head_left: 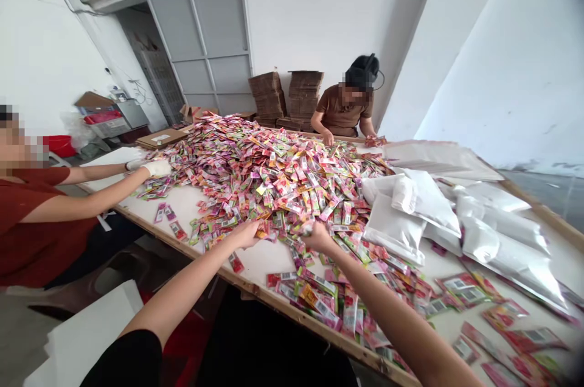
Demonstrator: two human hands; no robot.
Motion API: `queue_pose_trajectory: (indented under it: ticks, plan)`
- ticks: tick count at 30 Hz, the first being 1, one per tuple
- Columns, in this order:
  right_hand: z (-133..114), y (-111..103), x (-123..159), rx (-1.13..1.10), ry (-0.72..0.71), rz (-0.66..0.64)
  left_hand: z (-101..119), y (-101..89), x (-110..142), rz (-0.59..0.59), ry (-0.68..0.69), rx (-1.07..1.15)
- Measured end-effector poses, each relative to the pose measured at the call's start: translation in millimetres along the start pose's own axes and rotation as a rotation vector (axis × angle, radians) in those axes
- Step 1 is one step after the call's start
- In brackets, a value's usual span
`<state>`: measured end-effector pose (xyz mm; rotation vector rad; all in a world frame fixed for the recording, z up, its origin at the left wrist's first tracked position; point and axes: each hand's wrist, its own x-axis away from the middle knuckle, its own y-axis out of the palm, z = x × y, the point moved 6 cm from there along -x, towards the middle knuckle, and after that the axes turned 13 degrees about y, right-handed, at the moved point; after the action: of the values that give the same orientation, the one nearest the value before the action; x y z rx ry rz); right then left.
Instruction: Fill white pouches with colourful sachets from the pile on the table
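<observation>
Near the centre of the frame, the person's left hand [249, 233] pinched an orange packet [263, 230], while the right hand [318, 236], just beside it, reached into the packets; whether it gripped one was unclear. A heap of colourful packets [274, 168] spread across the middle of a white table [262, 260]. Silvery-white bags [395, 226] lay at the right. At the left edge, a co-worker's gloved hand [157, 168] touched the heap; another co-worker [347, 108] in brown bent over its far side, upper right of centre, near cardboard stacks [306, 95].
</observation>
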<state>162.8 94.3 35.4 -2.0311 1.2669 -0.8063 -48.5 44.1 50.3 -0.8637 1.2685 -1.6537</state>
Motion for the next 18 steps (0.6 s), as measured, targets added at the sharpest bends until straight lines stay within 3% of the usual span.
queue_pose_trajectory:
  ticks: [2,4,8,11,13,18]
  plan:
    - [12.8,-28.8,-11.0,0.009,0.04,0.058,3.9,-6.9,-27.0,0.044,0.034,-0.017]
    - [19.9,-39.0,-17.9,0.037,0.077,0.116,13.5,-1.4,-52.3,0.051,0.075,-0.024]
    - [22.7,-9.0,-20.0,0.153,0.129,0.153,29.2,30.4,-75.2,0.025,0.088,-0.023]
    - [24.3,16.7,-15.2,0.213,0.128,0.164,24.8,44.2,-63.8,0.041,0.054,-0.013]
    - [27.1,19.8,-12.3,0.217,0.12,0.178,15.8,42.0,-49.4,0.06,0.041,0.003]
    - [36.4,-16.3,-3.5,0.119,0.089,0.185,-5.5,14.4,-16.7,0.17,-0.053,0.088]
